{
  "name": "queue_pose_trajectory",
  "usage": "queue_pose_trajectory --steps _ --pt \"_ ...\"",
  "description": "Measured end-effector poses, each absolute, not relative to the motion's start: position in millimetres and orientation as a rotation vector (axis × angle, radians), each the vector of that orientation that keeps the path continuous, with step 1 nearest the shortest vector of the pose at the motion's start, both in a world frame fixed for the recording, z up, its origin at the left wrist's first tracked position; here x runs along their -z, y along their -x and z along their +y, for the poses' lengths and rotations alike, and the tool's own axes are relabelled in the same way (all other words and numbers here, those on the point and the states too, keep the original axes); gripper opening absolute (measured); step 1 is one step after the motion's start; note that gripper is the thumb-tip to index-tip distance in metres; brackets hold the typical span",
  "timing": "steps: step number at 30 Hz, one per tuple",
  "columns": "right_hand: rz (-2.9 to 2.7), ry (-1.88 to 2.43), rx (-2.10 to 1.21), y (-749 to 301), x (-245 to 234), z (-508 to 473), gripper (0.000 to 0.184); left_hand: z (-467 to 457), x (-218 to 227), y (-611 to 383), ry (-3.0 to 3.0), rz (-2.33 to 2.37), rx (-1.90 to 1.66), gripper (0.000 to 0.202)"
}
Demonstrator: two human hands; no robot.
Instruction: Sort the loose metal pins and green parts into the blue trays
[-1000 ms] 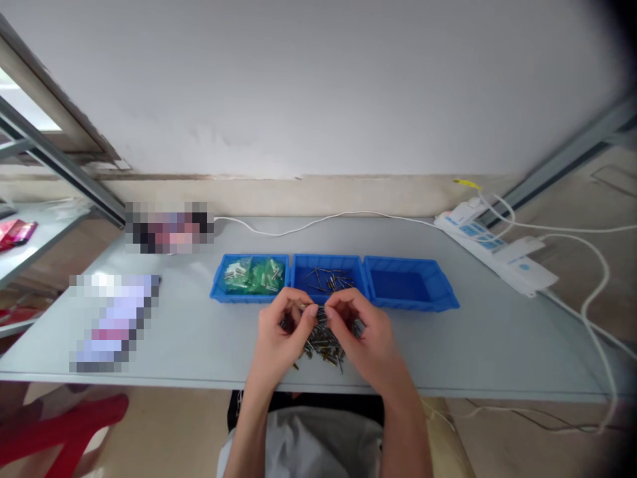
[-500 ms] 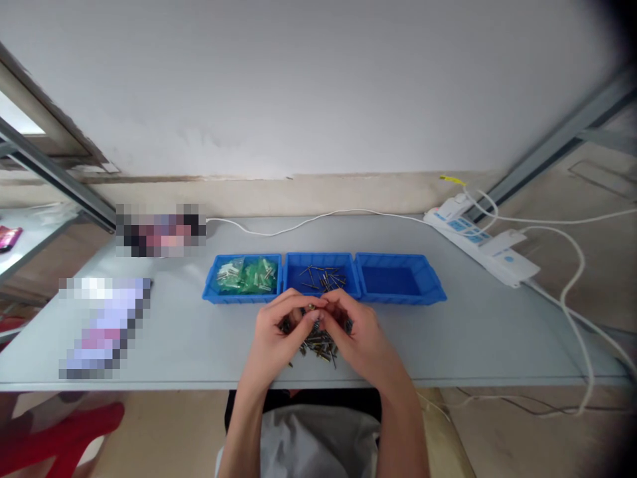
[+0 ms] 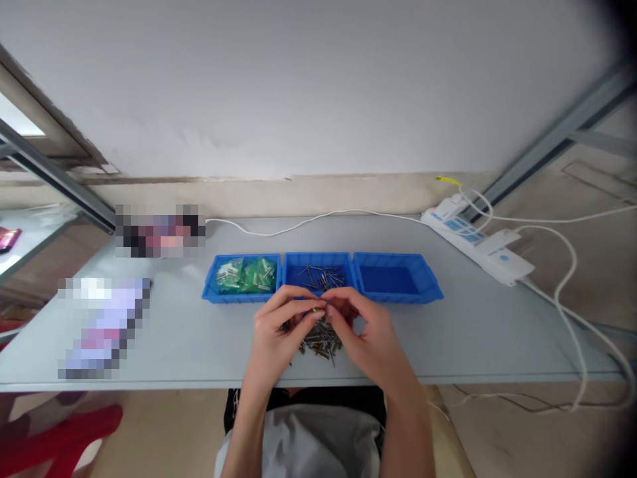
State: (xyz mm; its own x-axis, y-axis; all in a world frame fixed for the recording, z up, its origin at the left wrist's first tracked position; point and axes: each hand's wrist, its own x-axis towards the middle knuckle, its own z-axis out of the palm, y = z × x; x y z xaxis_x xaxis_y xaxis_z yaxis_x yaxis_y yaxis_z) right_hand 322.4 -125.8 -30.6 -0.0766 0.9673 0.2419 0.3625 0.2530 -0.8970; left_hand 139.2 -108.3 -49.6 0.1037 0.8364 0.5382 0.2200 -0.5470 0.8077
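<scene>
My left hand (image 3: pixel 279 328) and my right hand (image 3: pixel 368 335) meet fingertip to fingertip at the front of the table. Between the thumb and forefinger of my left hand is a small brass-coloured metal part (image 3: pixel 316 310). The fingertips of my right hand are closed at the same spot and partly hide it. Below both hands lies a loose pile of slim metal pieces (image 3: pixel 323 345), grey and brass-coloured. Just beyond my fingers stands the middle blue bin (image 3: pixel 293 256), which holds several thin metal pins (image 3: pixel 331 275).
The left blue bin (image 3: pixel 208 292) contains green plastic (image 3: pixel 249 275) and pale cylindrical pieces. A third blue bin (image 3: pixel 391 280) joins the row at right. Beyond it are a white power strip (image 3: pixel 478 242) and loose cables (image 3: pixel 560 292). Two blurred-out objects occupy the table's left side.
My right hand has moved slightly right, its fingers arched more. The fingers of my left hand have spread a little, with the metal part still at their tips.
</scene>
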Motion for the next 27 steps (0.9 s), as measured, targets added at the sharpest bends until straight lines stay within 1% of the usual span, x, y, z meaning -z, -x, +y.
queue_pose_trajectory --steps 3,8,14,23,25,27 --pt "-1.595 1.248 -0.768 -323.9 28.5 -126.9 0.013 -108.4 48.0 -137.5 -1.871 1.012 -1.444 0.012" --pt "-1.618 1.166 -0.705 -320.8 25.3 -128.8 0.007 -107.5 48.5 -136.6 -1.879 0.961 -1.449 0.016" --pt "-1.659 1.104 -0.744 -316.3 28.6 -125.7 0.009 -105.5 50.7 -133.8 -1.867 0.978 -1.478 0.016" --pt "-1.644 1.052 -0.662 -312.9 29.1 -123.1 0.008 -104.3 53.3 -136.1 -1.804 0.982 -1.453 0.015" --pt "-1.577 1.077 -0.559 -311.7 30.9 -121.2 0.008 -104.9 55.1 -137.2 -1.779 1.041 -1.429 0.024" --pt "-1.481 1.147 -0.371 -311.3 34.6 -117.5 0.007 -106.5 56.2 -137.2 -1.727 1.113 -1.436 0.034"
